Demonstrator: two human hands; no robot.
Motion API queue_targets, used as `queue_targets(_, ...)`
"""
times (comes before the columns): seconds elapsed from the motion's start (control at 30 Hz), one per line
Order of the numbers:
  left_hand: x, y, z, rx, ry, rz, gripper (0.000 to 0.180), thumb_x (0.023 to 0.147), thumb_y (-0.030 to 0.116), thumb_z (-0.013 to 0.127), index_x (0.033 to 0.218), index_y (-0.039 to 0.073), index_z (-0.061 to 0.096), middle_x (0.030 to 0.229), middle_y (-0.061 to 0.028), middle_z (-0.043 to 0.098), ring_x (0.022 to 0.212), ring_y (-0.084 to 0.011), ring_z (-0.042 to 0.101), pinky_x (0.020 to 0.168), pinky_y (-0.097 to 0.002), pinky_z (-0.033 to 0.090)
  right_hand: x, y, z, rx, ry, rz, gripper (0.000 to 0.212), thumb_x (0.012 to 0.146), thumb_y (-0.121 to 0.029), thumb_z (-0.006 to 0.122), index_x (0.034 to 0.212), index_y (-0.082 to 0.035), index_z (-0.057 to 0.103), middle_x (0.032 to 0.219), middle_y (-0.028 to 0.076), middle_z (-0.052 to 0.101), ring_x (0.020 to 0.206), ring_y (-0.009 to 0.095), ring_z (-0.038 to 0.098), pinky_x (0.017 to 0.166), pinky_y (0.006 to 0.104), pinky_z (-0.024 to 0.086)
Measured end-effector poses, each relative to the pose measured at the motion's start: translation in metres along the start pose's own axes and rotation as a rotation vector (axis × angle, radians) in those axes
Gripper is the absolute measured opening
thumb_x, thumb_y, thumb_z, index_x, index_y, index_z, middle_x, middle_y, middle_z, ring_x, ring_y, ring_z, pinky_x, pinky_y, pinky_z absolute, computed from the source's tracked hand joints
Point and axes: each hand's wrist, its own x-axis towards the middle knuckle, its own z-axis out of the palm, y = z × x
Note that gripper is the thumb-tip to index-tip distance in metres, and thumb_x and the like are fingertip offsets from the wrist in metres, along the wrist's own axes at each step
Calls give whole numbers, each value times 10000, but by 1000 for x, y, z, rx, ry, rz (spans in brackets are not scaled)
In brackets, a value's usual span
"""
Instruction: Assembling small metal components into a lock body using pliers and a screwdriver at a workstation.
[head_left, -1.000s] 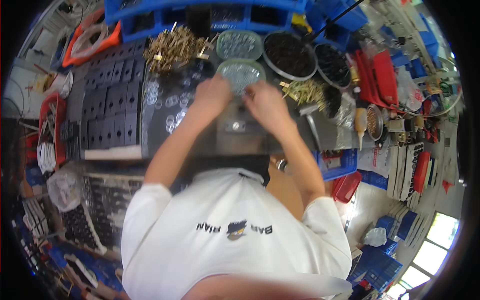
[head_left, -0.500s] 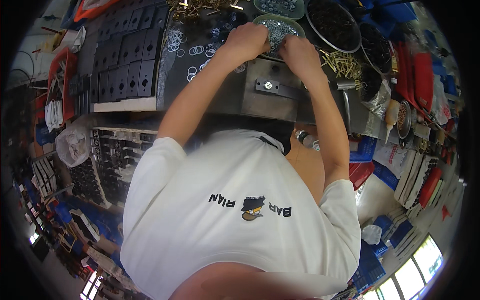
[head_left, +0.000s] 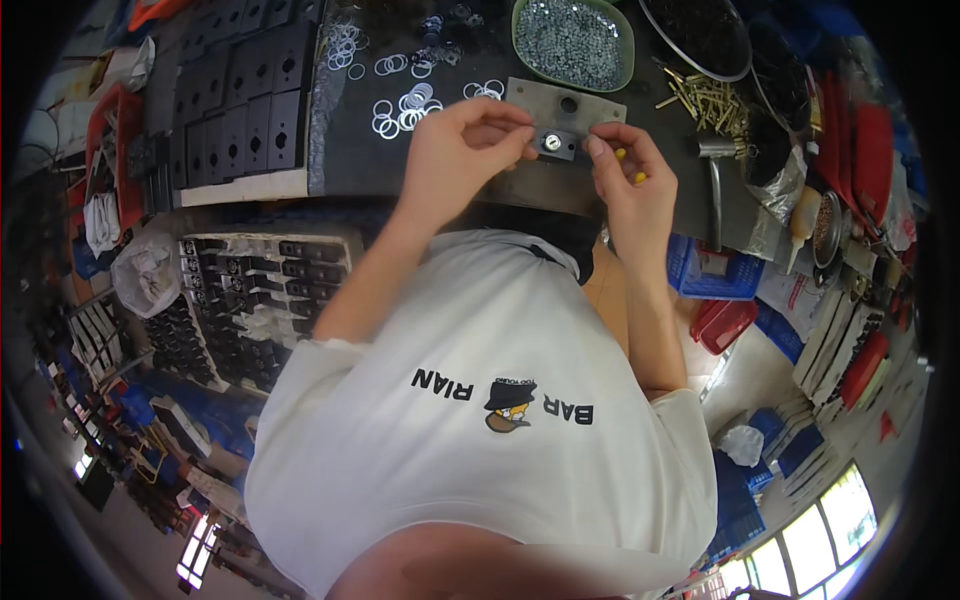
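A small dark metal plate with a round silver fitting [head_left: 553, 142] lies on a grey metal block [head_left: 568, 103] in front of me. At its left end, my left hand [head_left: 468, 150] has thumb and forefinger pinched together; anything between them is too small to make out. My right hand [head_left: 636, 175] is at the plate's right end, thumb and forefinger together. Yellow parts of a slim object [head_left: 639, 178] show between its curled fingers, most of it covered. Beyond the block stands a green bowl [head_left: 632, 45] full of small silver nut-like pieces.
White rings [head_left: 415, 100] lie on the bench left of the block. Dark rectangular plates [head_left: 245, 130] are stacked farther left. A hammer [head_left: 715, 185], brass pins [head_left: 715, 105] and a round metal pan [head_left: 690, 72] are at the right. A blue crate [head_left: 715, 265] sits below the bench edge.
Both hands have come back from the bowl of silver pieces, toward me, to either end of the dark plate. Yellow parts now show in my right hand.
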Motion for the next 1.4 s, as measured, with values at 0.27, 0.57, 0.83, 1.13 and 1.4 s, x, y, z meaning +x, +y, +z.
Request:
queue_targets(0.27, -7, -11, 31, 153, 158, 184, 135, 969, 8, 759, 1094, -40, 776, 1115, -82, 672, 812, -161, 775, 658, -248, 607, -3, 10, 23, -307, 169, -316, 91, 987, -81, 728, 1056, -22, 719, 999, 131, 678, 884, 263, 687, 776, 355, 540)
queue_targets(0.57, -45, -46, 49, 410, 193, 384, 392, 1016, -87, 623, 1402, -33, 665, 1431, -121, 504, 1139, -186, 701, 901, -266, 597, -39, 15, 16, -58, 20, -149, 326, 1014, -74, 657, 1328, -55, 742, 1069, 106, 669, 864, 178, 623, 776, 295, 498)
queue_targets(0.83, -17, -46, 55, 391, 253, 453, 453, 920, -83, 741, 1362, -32, 658, 1430, -152, 556, 1073, -198, 693, 920, -312, 589, -38, 2, 18, 20, -49, -96, 427, 1015, -72, 648, 1441, -58, 674, 1071, 78, 588, 924, 152, 588, 824, 278, 485)
queue_targets(1.13, 28, -22, 30, 463, 120, 452, 427, 786, 32, 873, 1166, 14, 679, 1310, -112, 671, 955, -187, 653, 829, -318, 548, -2, -32, -44, 182, -154, -57, 254, 1083, -178, 622, 1124, 45, 737, 886, 76, 721, 681, 88, 632, 624, 249, 494)
queue_targets(1.4, 46, 15, 1, 608, -197, 529, 335, 792, 52, 857, 1109, 42, 748, 1271, -81, 750, 1151, -266, 689, 915, -366, 550, 20, 21, -61, 208, -52, -396, 326, 1113, -280, 585, 975, 8, 653, 865, 49, 607, 742, 116, 559, 677, 270, 472)
